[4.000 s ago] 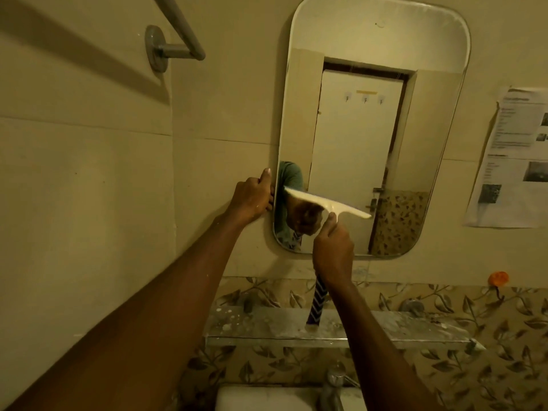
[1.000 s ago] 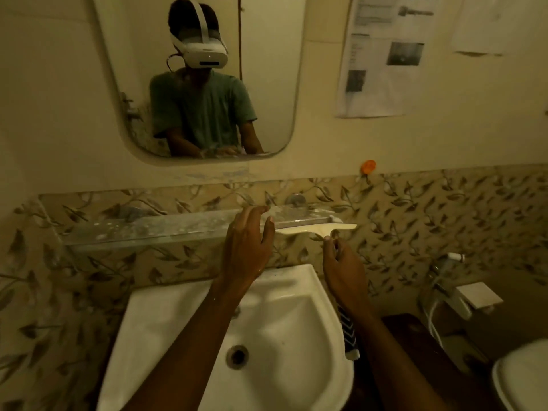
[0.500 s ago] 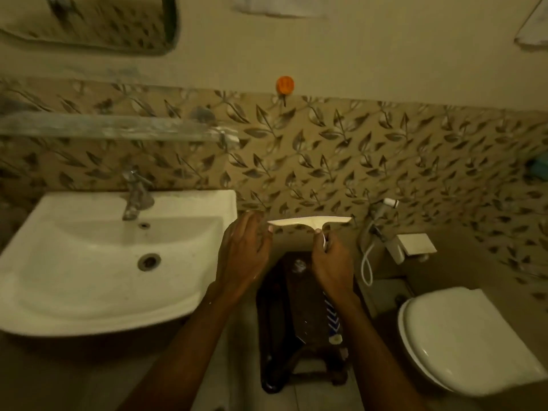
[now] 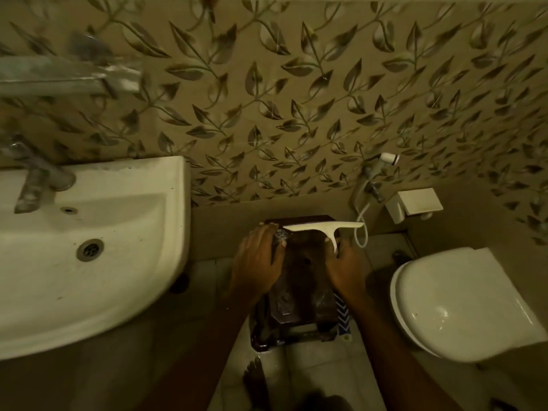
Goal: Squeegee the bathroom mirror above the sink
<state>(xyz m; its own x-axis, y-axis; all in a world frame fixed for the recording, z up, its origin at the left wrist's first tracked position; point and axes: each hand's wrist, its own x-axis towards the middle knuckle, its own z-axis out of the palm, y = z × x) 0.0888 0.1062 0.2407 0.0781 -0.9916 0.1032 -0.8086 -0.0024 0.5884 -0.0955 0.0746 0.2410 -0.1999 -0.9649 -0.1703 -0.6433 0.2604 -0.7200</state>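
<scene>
The white squeegee [image 4: 323,227] is held low over a dark wooden stool [image 4: 299,307], blade level and pointing at the wall. My right hand [image 4: 345,269] grips its striped handle, whose end shows under my wrist. My left hand [image 4: 259,261] hovers flat just left of the blade, fingers apart, fingertips near the blade's left end; whether they touch it I cannot tell. The mirror is out of view. The white sink [image 4: 89,241] is at the left.
A glass shelf [image 4: 68,77] juts from the leaf-patterned wall above the sink's tap [image 4: 35,179]. A toilet [image 4: 462,304] with its lid down stands at the right, a spray hose [image 4: 367,197] and white wall box [image 4: 415,203] behind it. A bare foot [image 4: 256,381] is on the tiled floor.
The view has swung from the mirror down and right past the sink. Both hands have lowered the squeegee from the mirror to just above the stool.
</scene>
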